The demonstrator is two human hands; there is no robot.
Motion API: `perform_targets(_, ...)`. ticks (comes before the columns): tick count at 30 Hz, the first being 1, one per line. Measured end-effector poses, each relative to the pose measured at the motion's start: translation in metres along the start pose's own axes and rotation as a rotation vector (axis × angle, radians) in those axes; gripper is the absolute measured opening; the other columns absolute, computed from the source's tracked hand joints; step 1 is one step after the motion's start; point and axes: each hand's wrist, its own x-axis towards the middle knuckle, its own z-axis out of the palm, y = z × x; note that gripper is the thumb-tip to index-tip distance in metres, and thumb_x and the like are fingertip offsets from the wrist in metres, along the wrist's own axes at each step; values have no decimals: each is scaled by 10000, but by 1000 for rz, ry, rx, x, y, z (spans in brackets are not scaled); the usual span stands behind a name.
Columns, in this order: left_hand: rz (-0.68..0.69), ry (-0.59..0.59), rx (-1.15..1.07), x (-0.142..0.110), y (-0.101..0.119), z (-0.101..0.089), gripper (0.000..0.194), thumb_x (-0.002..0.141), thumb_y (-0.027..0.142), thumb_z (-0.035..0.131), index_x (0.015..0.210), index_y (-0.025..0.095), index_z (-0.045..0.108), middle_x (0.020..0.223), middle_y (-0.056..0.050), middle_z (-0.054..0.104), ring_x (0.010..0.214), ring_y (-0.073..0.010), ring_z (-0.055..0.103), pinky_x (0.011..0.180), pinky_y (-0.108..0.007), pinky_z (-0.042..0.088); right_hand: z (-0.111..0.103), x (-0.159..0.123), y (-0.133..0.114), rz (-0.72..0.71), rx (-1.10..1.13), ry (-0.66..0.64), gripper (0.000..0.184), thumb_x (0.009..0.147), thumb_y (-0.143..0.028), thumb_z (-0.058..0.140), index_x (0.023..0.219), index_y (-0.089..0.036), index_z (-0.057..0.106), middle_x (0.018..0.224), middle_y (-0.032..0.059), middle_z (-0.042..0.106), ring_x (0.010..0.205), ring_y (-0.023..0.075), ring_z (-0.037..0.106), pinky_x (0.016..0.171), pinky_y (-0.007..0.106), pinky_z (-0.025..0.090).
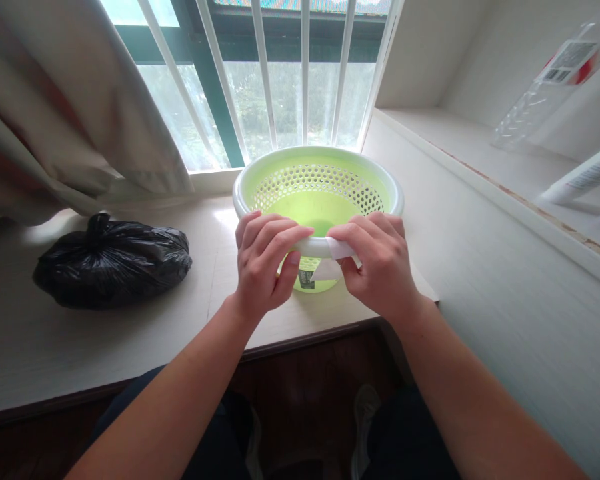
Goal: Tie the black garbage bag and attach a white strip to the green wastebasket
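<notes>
A light green perforated plastic basket (320,190) with a white rim stands on the pale desk (130,333) in front of the barred window. My left hand (265,263) grips the near rim, fingers curled over the top and thumb underneath. My right hand (377,263) pinches a white paper label (333,257) stuck at the near rim, which is partly lifted from the basket's side. Both hands sit side by side at the basket's front.
A tied black plastic bag (113,263) lies on the desk to the left. A beige curtain (65,100) hangs at the left. On the right, a white shelf (505,160) holds a clear plastic package (555,80) and a white tube (583,177).
</notes>
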Motion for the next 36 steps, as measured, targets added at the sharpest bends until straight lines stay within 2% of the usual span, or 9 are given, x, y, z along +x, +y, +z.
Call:
perform_targets(10,52,2,-26,2,-13,-3,340,1036,386,389,1198,294,673,1060,-69,729,1085,-275,635,1117,-535,379,3,1,-10,24,-37,14,199,893,-132,569,1040,-250,634,891,37,675,897,264,548,898,406,348)
perform_targets(18,14,-17,-2,1,-19,-3,443,1058,498,304,1132,283,684,1029,-85,728,1067,-279,636,1101,-550,388,5,0,-18,43,-61,26,189,919,-144,550,1046,-249,642,881,43,666,887,265,537,898,410,339)
perform_targets(22,-4,-30,-15,4,-18,-6,479,1061,532,278,1099,279,683,1019,-81,731,1062,-274,643,1096,-546,398,5,0,-20,55,-65,11,200,927,-152,546,1070,-250,648,900,50,670,901,269,537,901,415,335)
perform_targets(29,-43,-53,-84,13,-8,-14,461,1084,458,287,1076,267,706,1011,-62,747,1068,-237,676,1143,-511,415,5,0,-25,77,-88,10,191,946,-149,538,1072,-243,646,912,55,680,911,270,540,908,415,331)
perform_targets(32,-94,-41,-56,16,1,-16,446,1091,411,300,1126,269,722,1063,-55,755,1148,-233,673,1215,-520,359,6,1,-27,89,-103,4,212,945,-145,545,1094,-245,657,917,58,679,918,275,554,900,420,334)
perform_targets(36,-69,-25,-15,16,21,-17,410,1087,352,331,1246,297,705,1177,-41,754,1332,-247,600,1309,-552,188,8,2,-30,91,-122,12,211,965,-167,539,1117,-245,663,916,63,680,915,277,563,892,421,336)
